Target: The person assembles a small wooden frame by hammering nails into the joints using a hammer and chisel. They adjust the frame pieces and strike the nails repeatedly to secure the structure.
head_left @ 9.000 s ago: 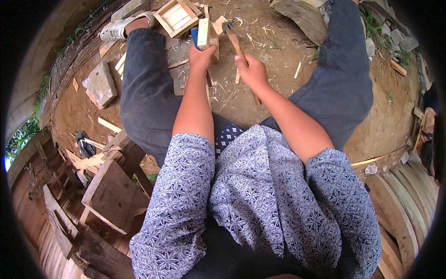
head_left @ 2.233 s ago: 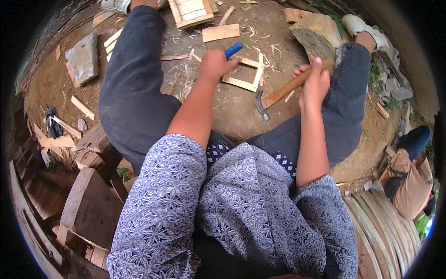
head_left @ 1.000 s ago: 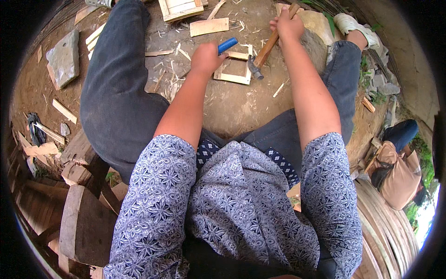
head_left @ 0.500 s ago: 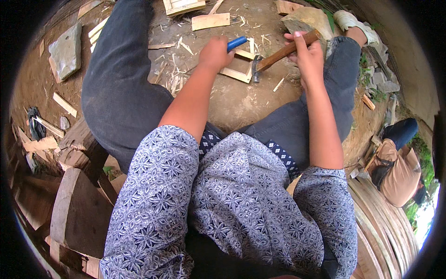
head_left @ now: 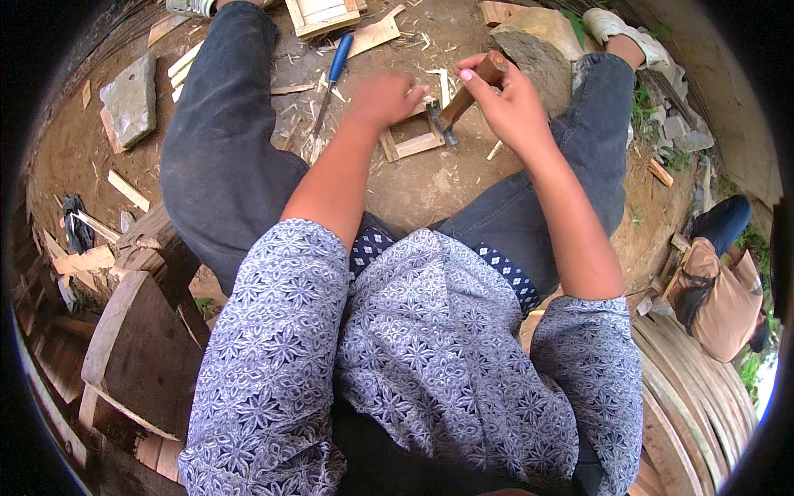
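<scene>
My right hand (head_left: 517,107) grips a hammer (head_left: 467,101) by its wooden handle. The hammer's dark metal head is low, at the right side of a small wooden frame (head_left: 418,145) on the ground. Over the frame's far left corner is my left hand (head_left: 385,99), slightly blurred, a finger stretched out to the right and nothing seen in it. Left of that hand lies a blue-handled tool (head_left: 340,58) with a long thin metal blade, among wood splinters. My left hand hides part of the frame.
Beyond the hands lie a pale wooden box-like piece (head_left: 324,15) and a flat board (head_left: 376,35). A large rock (head_left: 538,54) stands by my right leg, a stone slab (head_left: 131,101) at far left. Stacked planks (head_left: 682,397) and another person (head_left: 715,289) are at right.
My left hand has let go of the blue-handled tool, which now lies on the ground, and has moved over the frame. The hammer has shifted slightly left, its handle more upright in view.
</scene>
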